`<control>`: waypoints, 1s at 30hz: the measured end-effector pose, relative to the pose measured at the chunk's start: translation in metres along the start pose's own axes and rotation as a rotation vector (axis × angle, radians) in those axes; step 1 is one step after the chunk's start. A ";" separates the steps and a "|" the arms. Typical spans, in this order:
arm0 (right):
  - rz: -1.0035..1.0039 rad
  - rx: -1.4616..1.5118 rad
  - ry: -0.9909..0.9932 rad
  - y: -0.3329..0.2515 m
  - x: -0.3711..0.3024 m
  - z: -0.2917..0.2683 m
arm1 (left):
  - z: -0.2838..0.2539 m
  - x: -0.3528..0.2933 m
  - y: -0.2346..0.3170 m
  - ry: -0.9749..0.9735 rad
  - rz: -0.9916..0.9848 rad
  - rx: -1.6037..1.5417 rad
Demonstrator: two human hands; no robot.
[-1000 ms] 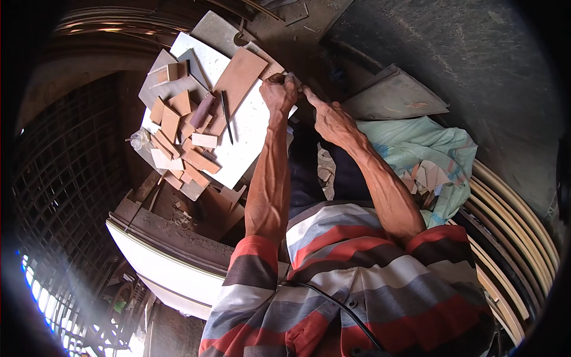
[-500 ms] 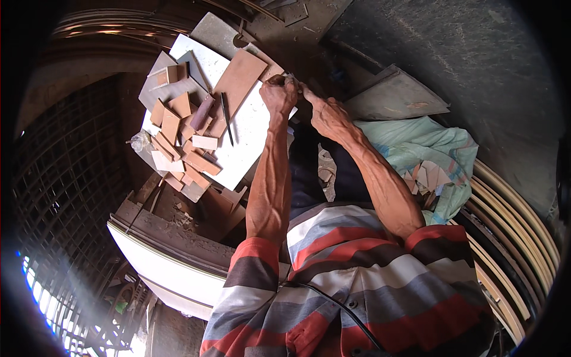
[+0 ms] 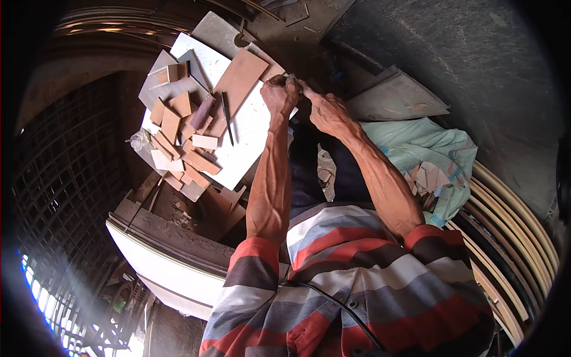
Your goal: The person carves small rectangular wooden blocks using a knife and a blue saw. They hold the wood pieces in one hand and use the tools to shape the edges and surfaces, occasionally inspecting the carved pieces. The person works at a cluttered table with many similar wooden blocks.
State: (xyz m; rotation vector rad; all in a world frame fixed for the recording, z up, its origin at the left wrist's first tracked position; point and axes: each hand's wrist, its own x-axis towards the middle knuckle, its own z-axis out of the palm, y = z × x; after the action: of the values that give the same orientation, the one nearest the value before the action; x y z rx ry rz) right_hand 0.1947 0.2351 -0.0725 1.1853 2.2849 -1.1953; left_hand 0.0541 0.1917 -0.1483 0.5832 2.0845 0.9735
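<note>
Surface: flat white board (image 3: 253, 143) strewn with small brown rectangular offcuts (image 3: 171, 123) | Room: dim; dark lattice (image 3: 65, 160) left, pale-green cloth-like sack (image 3: 410, 140) right | Thing: plain tan flat strip (image 3: 273, 69), board's far edge, beside left hand (image 3: 278, 97) | Left hand, right hand (image 3: 328, 113): together, fingertips meeting; grip hidden, cannot tell

place: workshop, apparently wood or panel work | white board (image 3: 253, 140) was strewn with small cut brown pieces (image 3: 171, 123) | offcuts (image 3: 432, 176) lay against green sack (image 3: 404, 137) | long strips (image 3: 513, 209) were stacked at right | ledge (image 3: 193, 235) was dusty
</note>
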 end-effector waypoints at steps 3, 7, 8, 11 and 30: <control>0.046 0.043 -0.074 0.000 -0.019 0.005 | -0.006 -0.006 0.014 0.021 -0.084 0.008; 0.029 0.029 0.011 -0.006 -0.023 0.002 | -0.006 -0.006 0.010 0.021 -0.047 -0.008; 0.005 -0.003 0.009 -0.006 -0.009 0.000 | -0.007 -0.006 0.012 -0.001 -0.054 -0.022; -0.003 0.036 0.041 0.001 -0.023 0.009 | -0.009 -0.008 0.018 -0.001 -0.058 0.009; 0.013 0.017 0.005 -0.004 -0.037 0.001 | -0.008 -0.006 0.013 0.059 -0.029 0.043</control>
State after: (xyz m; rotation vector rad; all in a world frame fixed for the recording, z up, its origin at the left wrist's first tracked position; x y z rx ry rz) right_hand 0.2142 0.2134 -0.0499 1.2088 2.2720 -1.2104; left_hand 0.0523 0.1920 -0.1316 0.5507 2.1655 0.9417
